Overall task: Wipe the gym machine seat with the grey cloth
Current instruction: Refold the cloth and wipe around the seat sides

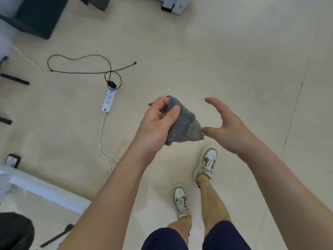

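The grey cloth [182, 123] is bunched up in mid-air above the pale floor, at the centre of the head view. My left hand [156, 123] grips its left side, thumb and fingers curled round the fabric. My right hand [227, 125] hovers just right of the cloth with fingers spread and relaxed; its thumb tip is at the cloth's lower right corner, and contact is unclear. No gym machine seat can be made out for certain.
A white power strip [108, 101] with a black cable [81, 69] and a white cord [86, 123] lies on the floor to the left. White frame parts [41, 188] sit at lower left, dark equipment [36, 15] at upper left. My two feet [207, 163] stand below.
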Demonstrator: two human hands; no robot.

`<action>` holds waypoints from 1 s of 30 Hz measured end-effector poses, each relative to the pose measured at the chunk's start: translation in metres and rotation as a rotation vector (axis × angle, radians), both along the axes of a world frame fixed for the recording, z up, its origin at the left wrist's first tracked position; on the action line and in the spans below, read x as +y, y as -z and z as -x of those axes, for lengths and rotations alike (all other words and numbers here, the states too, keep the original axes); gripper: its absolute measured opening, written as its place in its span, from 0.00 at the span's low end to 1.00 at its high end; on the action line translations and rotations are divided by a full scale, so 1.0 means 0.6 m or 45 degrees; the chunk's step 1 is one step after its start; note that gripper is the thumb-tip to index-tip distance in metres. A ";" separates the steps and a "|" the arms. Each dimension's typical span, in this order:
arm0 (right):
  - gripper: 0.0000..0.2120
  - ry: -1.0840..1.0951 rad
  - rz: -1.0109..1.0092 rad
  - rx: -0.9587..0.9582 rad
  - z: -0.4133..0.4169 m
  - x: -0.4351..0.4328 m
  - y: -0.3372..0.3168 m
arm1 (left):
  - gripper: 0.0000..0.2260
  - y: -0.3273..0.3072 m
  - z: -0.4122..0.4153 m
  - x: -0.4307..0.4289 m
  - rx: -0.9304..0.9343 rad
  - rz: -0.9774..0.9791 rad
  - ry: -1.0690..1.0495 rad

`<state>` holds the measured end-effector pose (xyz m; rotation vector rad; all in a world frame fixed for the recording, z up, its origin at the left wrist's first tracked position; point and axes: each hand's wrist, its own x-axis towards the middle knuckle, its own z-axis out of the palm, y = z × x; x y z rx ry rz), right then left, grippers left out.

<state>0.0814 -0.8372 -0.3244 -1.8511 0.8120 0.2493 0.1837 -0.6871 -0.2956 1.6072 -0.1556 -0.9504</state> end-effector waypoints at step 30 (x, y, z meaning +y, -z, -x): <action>0.13 0.163 0.082 0.086 -0.823 -0.623 -0.022 | 0.05 0.047 -0.831 -0.508 -0.385 -0.503 0.110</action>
